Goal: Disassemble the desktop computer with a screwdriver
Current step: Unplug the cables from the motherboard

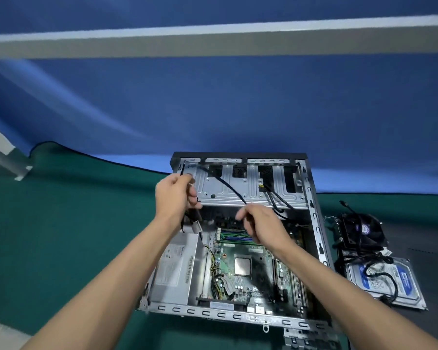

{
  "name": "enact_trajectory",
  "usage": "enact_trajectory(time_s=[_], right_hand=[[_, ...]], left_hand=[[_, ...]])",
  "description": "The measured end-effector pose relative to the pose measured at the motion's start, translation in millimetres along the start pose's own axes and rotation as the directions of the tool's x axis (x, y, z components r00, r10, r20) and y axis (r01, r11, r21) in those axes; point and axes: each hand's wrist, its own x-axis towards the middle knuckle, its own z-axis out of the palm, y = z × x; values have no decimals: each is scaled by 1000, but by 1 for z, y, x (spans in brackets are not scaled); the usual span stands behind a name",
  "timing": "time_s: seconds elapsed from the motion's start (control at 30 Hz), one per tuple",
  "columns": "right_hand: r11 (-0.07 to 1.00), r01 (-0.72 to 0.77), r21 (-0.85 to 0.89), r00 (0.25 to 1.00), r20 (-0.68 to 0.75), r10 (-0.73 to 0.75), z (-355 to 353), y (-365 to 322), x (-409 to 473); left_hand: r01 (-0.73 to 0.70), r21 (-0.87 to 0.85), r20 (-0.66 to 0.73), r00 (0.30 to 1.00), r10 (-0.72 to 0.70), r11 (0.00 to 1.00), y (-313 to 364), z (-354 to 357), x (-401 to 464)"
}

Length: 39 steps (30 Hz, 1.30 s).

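An open desktop case (316, 223) lies on a green mat, its motherboard (228, 261) and bare CPU (242, 266) exposed. A silver power supply (177, 269) sits at the case's left. My left hand (175, 198) is raised over the case's far left corner, fingers curled round a thin black cable (225, 184) that runs across the metal drive bay (238, 188). My right hand (261, 226) hovers over the memory slots and pinches the same cable near the bay's lower edge. No screwdriver is visible.
Right of the case lie a black cooling fan (362, 231) and a hard drive (387, 284) with black cables over it. A loose metal bracket (309, 337) sits at the case's near edge. A blue cloth backdrop rises behind the mat.
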Motion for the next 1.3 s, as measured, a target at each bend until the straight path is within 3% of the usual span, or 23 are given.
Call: enact_trajectory(time_s=[0.2, 0.37, 0.43, 0.53, 0.67, 0.8, 0.87, 0.93, 1.0, 1.1, 1.3], right_hand=[[997, 25, 77, 996, 86, -32, 50, -50, 25], [947, -170, 273, 912, 407, 46, 93, -78, 33], [953, -162, 254, 895, 444, 34, 101, -85, 34], [980, -87, 181, 943, 332, 22, 103, -93, 40], [1000, 30, 6, 987, 157, -30, 94, -105, 56], [928, 91, -362, 995, 77, -67, 96, -116, 77], [868, 75, -490, 997, 59, -53, 100, -119, 87], [802, 61, -594, 997, 74, -21, 105, -119, 97], [734, 67, -675, 995, 105, 5, 114, -117, 105], [684, 84, -724, 992, 127, 12, 127, -111, 114], [665, 121, -737, 977, 207, 51, 143, -99, 122]], left_hand=[[-39, -155, 3, 999, 40, 987, 43, -15, 5], [-103, -254, -24, 995, 100, 962, 77, -35, 9], [-105, -305, -63, 994, 89, 946, 85, -46, 16], [-49, -293, -147, 989, 6, 955, 80, -65, 32], [127, -156, -196, 968, -157, 980, 43, -77, 46], [123, -7, -216, 969, -121, 992, -6, -65, 31], [117, 157, -247, 966, -75, 981, -28, -58, 18], [54, 506, -163, 986, 34, 861, -49, -55, 9], [-163, 792, 57, 979, 195, 588, -66, -56, 2], [-461, 852, 375, 868, 325, 248, -78, -59, 0], [-496, 855, 449, 854, 261, 151, -80, -55, 4]])
